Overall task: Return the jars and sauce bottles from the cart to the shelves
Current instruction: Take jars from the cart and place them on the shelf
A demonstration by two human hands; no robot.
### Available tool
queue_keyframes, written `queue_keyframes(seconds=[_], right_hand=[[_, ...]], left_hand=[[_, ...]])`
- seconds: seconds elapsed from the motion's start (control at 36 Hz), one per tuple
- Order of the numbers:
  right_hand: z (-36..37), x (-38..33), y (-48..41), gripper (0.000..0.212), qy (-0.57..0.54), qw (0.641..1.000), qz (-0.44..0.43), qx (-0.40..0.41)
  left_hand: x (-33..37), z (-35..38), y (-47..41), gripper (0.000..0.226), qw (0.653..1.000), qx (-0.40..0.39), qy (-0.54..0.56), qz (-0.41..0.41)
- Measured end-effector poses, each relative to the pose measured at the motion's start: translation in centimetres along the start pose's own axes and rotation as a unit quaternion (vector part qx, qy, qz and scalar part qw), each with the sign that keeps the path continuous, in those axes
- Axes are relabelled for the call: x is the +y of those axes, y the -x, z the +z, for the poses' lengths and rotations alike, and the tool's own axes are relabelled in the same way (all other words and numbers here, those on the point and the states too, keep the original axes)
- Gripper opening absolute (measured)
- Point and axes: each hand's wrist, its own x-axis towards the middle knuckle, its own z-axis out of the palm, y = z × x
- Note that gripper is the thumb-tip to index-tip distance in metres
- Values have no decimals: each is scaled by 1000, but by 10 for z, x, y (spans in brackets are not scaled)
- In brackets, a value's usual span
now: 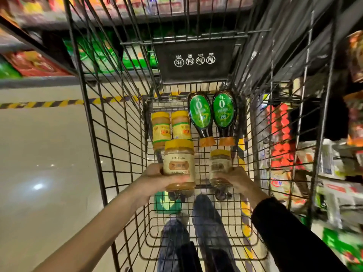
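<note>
— Where are the jars right now?

— Two are in hand, inside the wire cart (110,134). The left hand (155,179) wraps the bigger-looking jar (179,165), yellow lid pointing away, beige label facing up. The right hand (238,181) has its grip closed around the second jar (220,165), same yellow lid, its label blurred.

— And the ones not picked up?

— Two more yellow-lidded jars (170,127) lie side by side, touching, at the far end of the cart floor, just beyond the left-hand jar, which overlaps them in the view. To their right, two dark sauce bottles (212,114) with green oval labels lie next to each other, orange caps pointing toward the person.

— Are the held jars lifted or resting on the wire?

— Cannot tell from this angle.

— What's around the cart?

— Shelves (334,163) of packaged goods close on the right, more shelves (39,61) at upper left, a pale floor (39,154) with a yellow-and-black stripe, and the person's legs (196,232) visible through the cart bottom.
</note>
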Motion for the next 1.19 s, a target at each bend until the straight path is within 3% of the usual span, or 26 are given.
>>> queue_keyframes(seconds=[0.08, 0.22, 0.36, 0.42, 0.5, 0.64, 0.72, 0.78, 0.92, 1.0, 1.11, 1.19], right_hand=[[-3, -10, 19, 40, -62, 997, -5, -52], [-9, -23, 56, 65, -95, 990, -57, -93], [-24, -54, 105, 59, -111, 980, -132, -102], [-33, -68, 127, 47, -113, 975, -166, -94], [-47, -85, 159, 42, -108, 966, -219, -90], [-61, -111, 222, 78, -128, 938, -311, -80], [-64, -119, 268, 60, -170, 913, -360, -89], [-62, -120, 300, 61, -199, 897, -385, -91], [-43, -99, 374, 91, -265, 844, -466, -25], [-27, -76, 411, 78, -290, 824, -486, 20], [-8, -38, 460, 91, -313, 803, -501, 82], [2, -1, 498, 81, -312, 796, -495, 153]], left_hand=[[7, 0, 13, 56, 1000, 6, -11, 9], [24, 1, 41, 51, 999, 23, -22, 41], [42, -1, 73, 84, 995, 68, -35, 69], [51, -1, 87, 91, 992, 87, -40, 85], [64, -1, 111, 83, 986, 97, -31, 128], [85, -4, 152, 66, 966, 119, -36, 228], [98, -7, 180, 44, 948, 115, -43, 292], [105, -9, 199, 39, 937, 106, -49, 328], [112, -14, 242, 38, 913, 66, -82, 395], [110, -13, 268, 39, 895, 28, -118, 429], [106, -2, 300, 38, 867, -26, -162, 471], [101, 15, 325, 37, 842, -87, -198, 494]])
